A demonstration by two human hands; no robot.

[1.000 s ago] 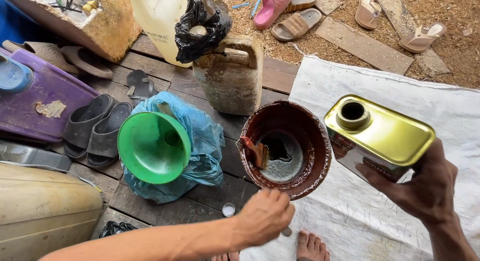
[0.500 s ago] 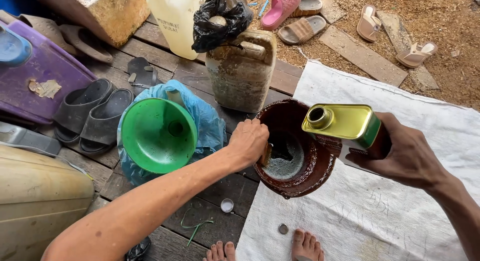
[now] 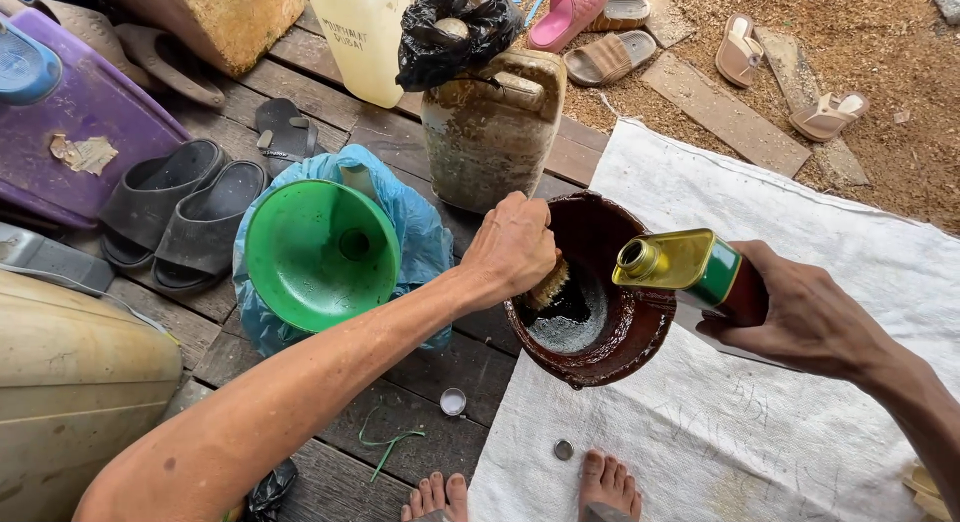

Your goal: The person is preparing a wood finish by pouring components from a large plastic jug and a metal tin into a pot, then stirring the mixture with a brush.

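We see our left hand (image 3: 512, 250) reaching over the rim of a brown bowl (image 3: 640, 342), fingers curled closed around a small brush (image 3: 550, 285) whose bristles point down into the dark liquid at the bottom. Our right hand (image 3: 800, 317) grips a gold and green tin can (image 3: 690, 267), tilted on its side so that its round spout hangs over the bowl's right rim. The bowl sits half on the left edge of a white cloth (image 3: 800, 432) and half on the wooden planks (image 3: 420, 442). Just left of it a green funnel (image 3: 322, 254) stands in something wrapped in a blue plastic bag (image 3: 420, 222). Behind the bowl stands a grimy jug (image 3: 490, 132) with a black bag (image 3: 450, 32) over its top, and beside that a pale yellow jug (image 3: 360, 32) bearing faint writing. A purple box (image 3: 80, 132) with a torn paper label lies at the far left, dark sandals (image 3: 180, 212) next to it. A small white cap (image 3: 453, 401) lies on the planks and a little metal cap (image 3: 564, 449) on the cloth's near edge, close to our bare toes (image 3: 610, 482).
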